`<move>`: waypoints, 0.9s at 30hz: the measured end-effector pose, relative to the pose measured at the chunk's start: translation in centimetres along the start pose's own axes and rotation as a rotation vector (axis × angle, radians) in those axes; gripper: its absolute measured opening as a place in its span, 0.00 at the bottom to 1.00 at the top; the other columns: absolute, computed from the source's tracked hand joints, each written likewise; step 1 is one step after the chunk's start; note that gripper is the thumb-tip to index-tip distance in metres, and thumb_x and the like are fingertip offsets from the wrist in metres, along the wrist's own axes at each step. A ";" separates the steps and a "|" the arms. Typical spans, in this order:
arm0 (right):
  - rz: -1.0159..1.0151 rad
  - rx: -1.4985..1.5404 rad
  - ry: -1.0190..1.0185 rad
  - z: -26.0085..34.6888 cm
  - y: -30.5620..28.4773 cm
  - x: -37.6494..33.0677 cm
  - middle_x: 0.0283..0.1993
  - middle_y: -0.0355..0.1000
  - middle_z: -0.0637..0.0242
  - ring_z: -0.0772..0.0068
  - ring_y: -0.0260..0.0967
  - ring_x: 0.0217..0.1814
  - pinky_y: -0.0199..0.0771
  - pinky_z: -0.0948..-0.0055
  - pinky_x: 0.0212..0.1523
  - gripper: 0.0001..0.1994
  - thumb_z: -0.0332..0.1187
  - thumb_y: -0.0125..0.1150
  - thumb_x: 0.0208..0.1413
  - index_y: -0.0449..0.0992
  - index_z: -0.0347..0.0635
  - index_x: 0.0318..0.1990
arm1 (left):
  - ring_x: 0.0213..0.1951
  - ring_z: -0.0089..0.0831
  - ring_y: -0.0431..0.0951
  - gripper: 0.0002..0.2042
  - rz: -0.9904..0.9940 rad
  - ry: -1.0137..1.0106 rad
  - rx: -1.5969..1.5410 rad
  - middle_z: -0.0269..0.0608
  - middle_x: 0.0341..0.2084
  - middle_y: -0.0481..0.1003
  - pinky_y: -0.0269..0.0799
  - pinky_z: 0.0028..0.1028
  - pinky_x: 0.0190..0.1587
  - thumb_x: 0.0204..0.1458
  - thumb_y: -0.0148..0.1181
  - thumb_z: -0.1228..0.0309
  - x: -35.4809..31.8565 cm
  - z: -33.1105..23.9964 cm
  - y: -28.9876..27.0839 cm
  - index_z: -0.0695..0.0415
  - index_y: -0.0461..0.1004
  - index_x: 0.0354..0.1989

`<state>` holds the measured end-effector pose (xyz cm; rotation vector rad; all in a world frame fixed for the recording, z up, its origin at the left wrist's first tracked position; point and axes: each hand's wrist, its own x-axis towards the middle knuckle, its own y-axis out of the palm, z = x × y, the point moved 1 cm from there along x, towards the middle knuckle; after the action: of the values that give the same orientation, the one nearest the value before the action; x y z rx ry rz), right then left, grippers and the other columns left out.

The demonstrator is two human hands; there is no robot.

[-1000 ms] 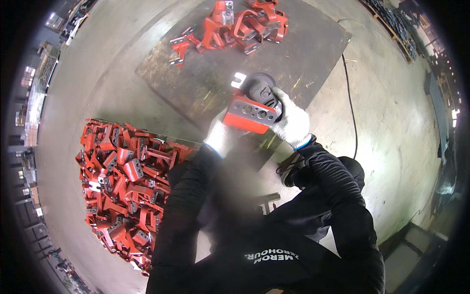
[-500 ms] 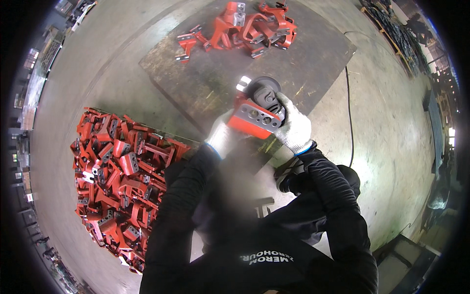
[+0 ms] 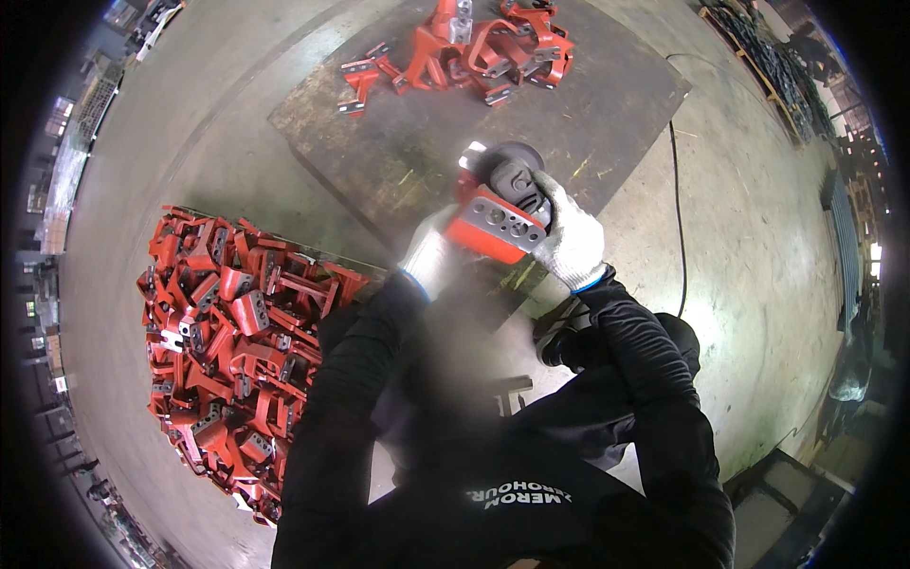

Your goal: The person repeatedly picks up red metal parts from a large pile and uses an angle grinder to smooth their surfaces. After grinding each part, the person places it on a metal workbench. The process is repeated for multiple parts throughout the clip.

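Head view, looking down. Left hand [image 3: 431, 261], in a white glove, grips the near-left end of a red metal bracket [image 3: 495, 226], fingers closed on it. Right hand [image 3: 572, 242], also gloved, has its fingers wrapped around a dark angle grinder [image 3: 512, 171] just beyond the bracket. Both are held above a dark steel plate [image 3: 408, 142] on the concrete floor [image 3: 209, 123]. Far on the plate lies a small group of red brackets [image 3: 474, 52]; at near left, a large heap of red brackets [image 3: 232, 341]. A black cable [image 3: 677, 209] runs along the right.
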<state>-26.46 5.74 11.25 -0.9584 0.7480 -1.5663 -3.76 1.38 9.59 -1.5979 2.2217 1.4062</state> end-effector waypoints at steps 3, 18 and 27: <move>0.028 0.000 -0.034 0.4 -0.2 0.6 0.54 0.80 0.50 0.46 0.82 0.48 0.82 0.58 0.48 0.37 0.51 0.71 0.53 0.68 0.53 0.70 | 0.51 0.36 0.81 0.17 0.070 -0.012 -0.011 0.42 0.50 0.80 0.79 0.40 0.54 0.71 0.49 0.61 0.6 0.9 -0.9 0.59 0.74 0.59; -0.032 0.080 0.006 0.4 -1.6 0.5 0.50 0.81 0.52 0.46 0.81 0.48 0.83 0.56 0.49 0.43 0.43 0.79 0.43 0.67 0.55 0.70 | 0.50 0.36 0.82 0.17 0.139 0.174 0.002 0.44 0.50 0.78 0.81 0.36 0.52 0.70 0.53 0.65 0.8 0.3 -1.9 0.62 0.73 0.60; -0.090 0.089 0.046 -0.9 -1.1 0.6 0.47 0.81 0.48 0.43 0.82 0.43 0.83 0.52 0.45 0.40 0.48 0.72 0.49 0.64 0.55 0.71 | 0.53 0.39 0.81 0.17 0.015 0.270 0.053 0.46 0.53 0.78 0.80 0.41 0.54 0.71 0.50 0.64 4.2 0.9 -5.3 0.61 0.73 0.60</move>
<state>-27.81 5.37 11.84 -0.9036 0.6687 -1.6909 -1.98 -1.28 3.60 -1.8537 2.3944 1.1841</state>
